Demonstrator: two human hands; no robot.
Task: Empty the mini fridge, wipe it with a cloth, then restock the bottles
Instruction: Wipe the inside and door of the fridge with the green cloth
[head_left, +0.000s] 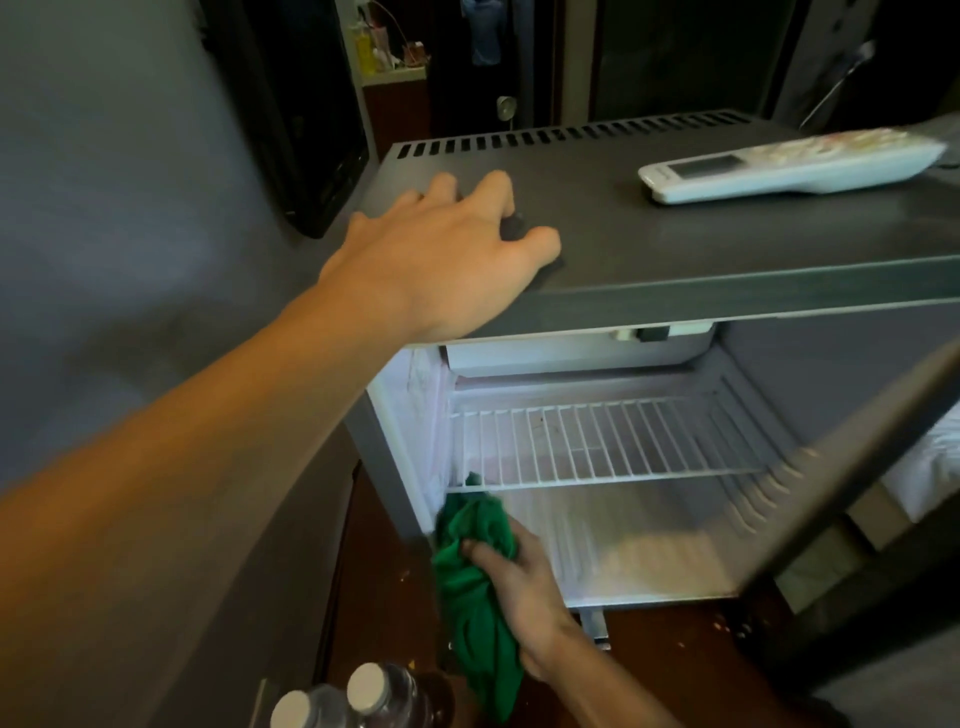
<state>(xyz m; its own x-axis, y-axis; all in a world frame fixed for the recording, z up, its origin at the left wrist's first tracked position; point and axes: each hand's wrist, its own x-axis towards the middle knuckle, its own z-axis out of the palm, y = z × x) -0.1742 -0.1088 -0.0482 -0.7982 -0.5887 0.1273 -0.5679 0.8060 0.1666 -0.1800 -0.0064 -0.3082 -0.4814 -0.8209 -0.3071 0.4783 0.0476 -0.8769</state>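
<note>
The grey mini fridge (675, 249) stands with its door (852, 499) swung out to the right. Inside I see a bare white wire shelf (613, 441) and a white floor with nothing on it. My right hand (519, 597) grips a green cloth (478, 587) at the lower left corner of the fridge opening, against the left inner wall. My left hand (447, 249) rests with spread fingers on the fridge's top, near its left front corner. Two clear water bottles (343, 701) with white caps stand on the floor at the bottom edge.
A white remote control (789, 166) lies on the fridge top at the right. A grey wall runs along the left. The brown floor (395, 597) in front of the fridge carries small crumbs. A dark doorway and a shelf with toiletries lie behind.
</note>
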